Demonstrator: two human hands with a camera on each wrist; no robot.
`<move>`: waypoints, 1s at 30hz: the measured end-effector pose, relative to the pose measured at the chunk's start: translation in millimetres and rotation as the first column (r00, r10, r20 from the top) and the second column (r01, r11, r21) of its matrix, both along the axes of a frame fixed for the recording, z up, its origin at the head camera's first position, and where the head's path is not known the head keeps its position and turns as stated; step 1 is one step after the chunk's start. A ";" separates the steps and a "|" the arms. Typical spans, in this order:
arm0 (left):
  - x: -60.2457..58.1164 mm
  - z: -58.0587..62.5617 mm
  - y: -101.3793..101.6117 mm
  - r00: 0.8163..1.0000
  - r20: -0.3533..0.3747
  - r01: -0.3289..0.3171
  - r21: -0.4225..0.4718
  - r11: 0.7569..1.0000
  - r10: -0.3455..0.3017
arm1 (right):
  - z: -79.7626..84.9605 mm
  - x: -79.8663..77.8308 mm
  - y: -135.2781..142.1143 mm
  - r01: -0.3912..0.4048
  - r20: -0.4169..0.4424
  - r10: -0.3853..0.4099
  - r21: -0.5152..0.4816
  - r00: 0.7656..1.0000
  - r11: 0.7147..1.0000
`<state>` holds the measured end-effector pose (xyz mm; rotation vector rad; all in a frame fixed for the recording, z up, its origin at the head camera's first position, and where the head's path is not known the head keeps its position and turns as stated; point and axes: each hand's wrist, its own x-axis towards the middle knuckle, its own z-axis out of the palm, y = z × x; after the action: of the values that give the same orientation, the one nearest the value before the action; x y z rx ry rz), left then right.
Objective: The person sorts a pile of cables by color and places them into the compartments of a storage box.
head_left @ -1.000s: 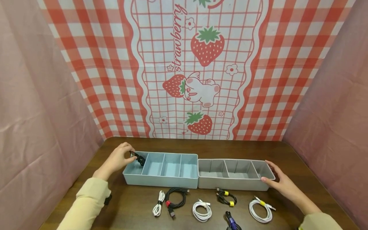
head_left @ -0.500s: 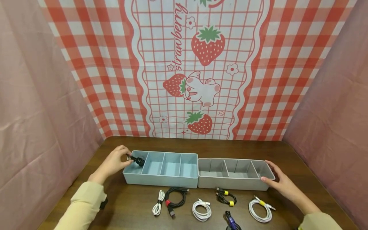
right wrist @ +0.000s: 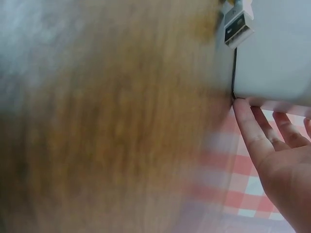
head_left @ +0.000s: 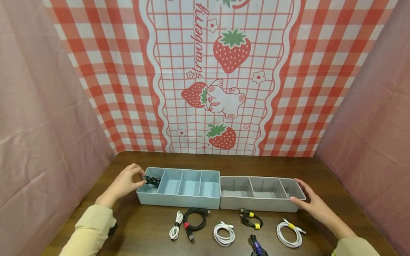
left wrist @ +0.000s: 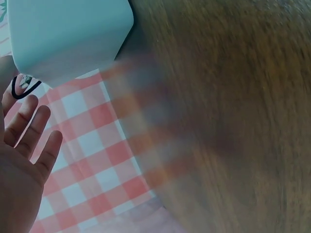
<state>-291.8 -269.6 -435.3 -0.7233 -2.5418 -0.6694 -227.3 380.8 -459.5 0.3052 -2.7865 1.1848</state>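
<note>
At the left end of the blue divided storage box [head_left: 179, 201], my left hand [head_left: 123, 183] pinches a bundled black cable [head_left: 152, 180] between thumb and fingers. Most of that cable lies inside the leftmost compartment. In the left wrist view, a black loop of the cable [left wrist: 25, 92] shows by the fingers, under the box's corner. My right hand [head_left: 315, 206] holds the right end of the grey divided storage box [head_left: 259, 204], thumb at the front rim and fingers at the end wall. In the right wrist view, its fingers [right wrist: 250, 128] touch that box.
In front of the boxes lie a white cable with a black tie [head_left: 176, 225], a black cable with a red tie [head_left: 200, 225], a white coil [head_left: 224, 234], a black cable with yellow ties [head_left: 251, 218], a purple-tied cable [head_left: 257, 246] and a yellow-tied white coil [head_left: 289, 233].
My left hand has moved slightly left and down, and the black cable has sunk lower into the leftmost blue compartment. The right hand has stayed on the grey box.
</note>
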 end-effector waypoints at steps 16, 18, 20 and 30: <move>8.6 8.5 4.4 0.998 0.059 -0.011 -0.030 0.999 0.013 | -0.2 -1.0 -1.5 -0.017 0.043 0.020 -0.051 0.999 0.999; 9.7 9.7 5.7 0.999 0.051 -0.007 -0.031 0.999 0.009 | 0.3 -1.1 -1.8 -0.019 0.045 0.021 -0.051 0.999 0.999; 10.7 11.1 7.2 0.999 0.041 -0.001 -0.030 1.000 0.002 | 0.7 -0.9 -2.3 -0.014 0.046 0.015 -0.043 0.999 0.999; 19.0 20.0 14.3 1.000 0.028 0.002 -0.045 0.999 -0.001 | 2.7 0.4 -2.1 0.002 0.044 -0.002 0.016 0.999 1.000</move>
<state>-272.8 -255.3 -415.3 -0.7357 -2.5896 -0.6290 -226.9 378.7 -456.8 0.2812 -2.8343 1.1831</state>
